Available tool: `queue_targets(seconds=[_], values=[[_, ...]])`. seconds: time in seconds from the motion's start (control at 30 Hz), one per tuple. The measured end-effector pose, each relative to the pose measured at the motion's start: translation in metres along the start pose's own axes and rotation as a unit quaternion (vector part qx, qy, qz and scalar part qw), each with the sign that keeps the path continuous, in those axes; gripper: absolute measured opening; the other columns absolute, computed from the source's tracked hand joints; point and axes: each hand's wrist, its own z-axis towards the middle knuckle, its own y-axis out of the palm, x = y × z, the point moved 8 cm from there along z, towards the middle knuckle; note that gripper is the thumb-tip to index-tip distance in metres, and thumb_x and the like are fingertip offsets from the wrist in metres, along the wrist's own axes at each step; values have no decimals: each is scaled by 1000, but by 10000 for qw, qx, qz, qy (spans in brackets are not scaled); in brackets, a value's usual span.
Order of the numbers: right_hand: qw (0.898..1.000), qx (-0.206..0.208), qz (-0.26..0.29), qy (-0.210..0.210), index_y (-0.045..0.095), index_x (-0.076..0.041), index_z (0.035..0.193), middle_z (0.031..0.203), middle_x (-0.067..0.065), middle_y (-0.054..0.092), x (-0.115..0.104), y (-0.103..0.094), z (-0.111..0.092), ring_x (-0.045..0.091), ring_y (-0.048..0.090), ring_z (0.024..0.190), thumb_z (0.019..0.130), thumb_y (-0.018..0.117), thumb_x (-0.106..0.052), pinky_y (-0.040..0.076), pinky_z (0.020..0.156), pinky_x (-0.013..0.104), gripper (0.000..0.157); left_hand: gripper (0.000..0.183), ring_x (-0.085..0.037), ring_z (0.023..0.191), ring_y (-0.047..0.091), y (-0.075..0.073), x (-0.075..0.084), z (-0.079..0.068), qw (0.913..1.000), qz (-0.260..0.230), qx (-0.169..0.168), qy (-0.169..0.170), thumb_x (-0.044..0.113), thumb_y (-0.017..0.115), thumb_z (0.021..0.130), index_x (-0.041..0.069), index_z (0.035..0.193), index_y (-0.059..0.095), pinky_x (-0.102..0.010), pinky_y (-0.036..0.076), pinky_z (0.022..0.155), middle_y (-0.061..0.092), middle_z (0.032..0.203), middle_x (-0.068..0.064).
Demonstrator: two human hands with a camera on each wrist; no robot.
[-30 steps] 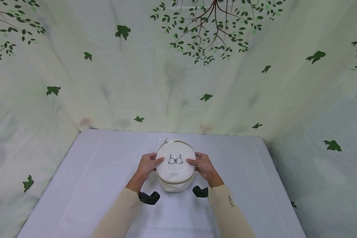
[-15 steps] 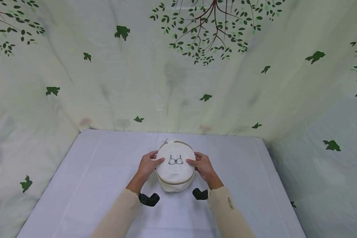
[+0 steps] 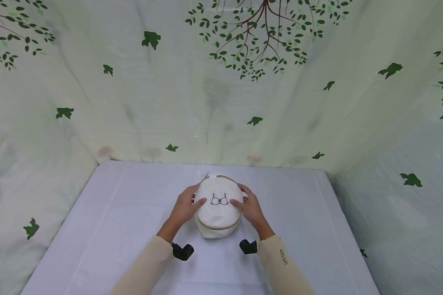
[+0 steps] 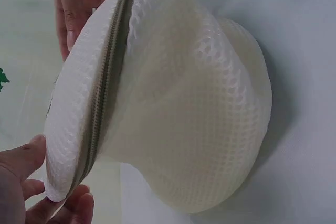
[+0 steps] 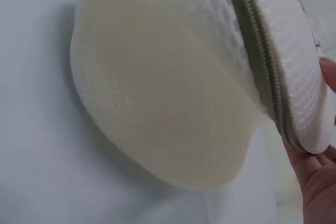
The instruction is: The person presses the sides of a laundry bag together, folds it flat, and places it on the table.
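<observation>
A round white mesh laundry bag (image 3: 219,215) with a bra printed on its top stands on the table in the head view. My left hand (image 3: 183,209) grips its left edge, thumb on top and fingers curled beneath the rim. On the opposite edge, my right hand (image 3: 252,208) holds it the same way. A closed-looking brown zipper (image 4: 105,82) runs round the rim in the left wrist view. Soft mesh sides of the bag (image 5: 152,93) bulge below it in the right wrist view, the base resting on the table. Whatever the bag contains is hidden.
The table (image 3: 107,229) is covered with a pale cloth. Curtains (image 3: 210,102) printed with leaves and branches hang behind it and along both sides. Black wrist cameras (image 3: 183,251) sit below each hand, above the tabletop.
Both hands have shifted slightly inward on the bag, their fingers reaching further round its far edge. The top now looks a little more domed; the bag stays in place.
</observation>
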Motion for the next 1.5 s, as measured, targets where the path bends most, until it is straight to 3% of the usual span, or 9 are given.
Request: queue_targets(seconds=[0.1, 0.27, 0.43, 0.57, 0.77, 0.93, 1.07, 1.5], values=[[9969, -107, -608, -478, 34, -14, 140, 146, 9, 29, -7, 2, -3, 30, 39, 127, 80, 68, -28, 42, 95, 41, 70, 62, -32, 124, 41, 1, 9, -3, 9966, 584, -54, 585, 30, 57, 89, -1, 138, 34, -43, 37, 99, 36, 141, -17], [9810, -205, -1387, -1343, 35, -8, 139, 149, 11, 21, -18, 5, -9, 30, 21, 136, 85, 62, -34, 24, 106, 48, 66, 67, -32, 134, 25, 4, 17, -8, 9843, 1406, -301, 1026, 37, 55, 89, 0, 139, 32, -45, 25, 106, 23, 148, -14], [9638, -338, -2073, -1643, 32, -8, 141, 152, 6, 12, -21, 9, -11, 25, 13, 138, 87, 56, -41, 21, 108, 47, 67, 79, -30, 137, 16, 9, 26, -11, 9650, 1999, -614, 1585, 50, 55, 85, 0, 140, 30, -43, 21, 109, 18, 150, -15], [9435, -526, -2641, -1931, 29, -8, 142, 153, 4, 7, -25, 16, -13, 23, 6, 139, 87, 54, -48, 21, 108, 46, 72, 87, -30, 138, 10, 16, 29, -13, 9523, 2196, -889, 1922, 55, 55, 82, -2, 140, 26, -43, 20, 109, 13, 151, -16], [9163, -723, -3235, -2247, 27, -5, 142, 153, 3, 9, -27, 24, -15, 22, 6, 140, 82, 54, -57, 22, 108, 45, 84, 89, -32, 138, 11, 20, 32, -12, 9389, 2402, -881, 2304, 55, 56, 81, -5, 139, 27, -43, 21, 109, 14, 150, -19], [8964, -847, -3617, -2419, 26, -3, 142, 153, 5, 10, -24, 29, -17, 23, 8, 139, 79, 55, -60, 21, 109, 42, 90, 89, -33, 137, 13, 25, 32, -11, 9320, 2556, -925, 2397, 55, 57, 81, -6, 139, 27, -43, 22, 108, 17, 148, -22], [8879, -985, -3755, -2467, 25, -3, 142, 153, 5, 11, -18, 34, -19, 21, 8, 140, 78, 55, -62, 21, 109, 39, 93, 90, -33, 138, 12, 31, 27, -11, 9300, 2631, -1057, 2337, 55, 57, 81, -5, 140, 26, -43, 23, 108, 16, 149, -20], [8799, -1388, -4008, -2140, 20, -6, 144, 153, 2, 8, 12, 48, -16, 20, 8, 140, 77, 49, -67, 19, 110, 36, 95, 96, -34, 137, 14, 52, 10, -12, 9229, 2880, -1354, 2168, 60, 56, 78, -6, 139, 25, -42, 20, 109, 18, 148, -21]])
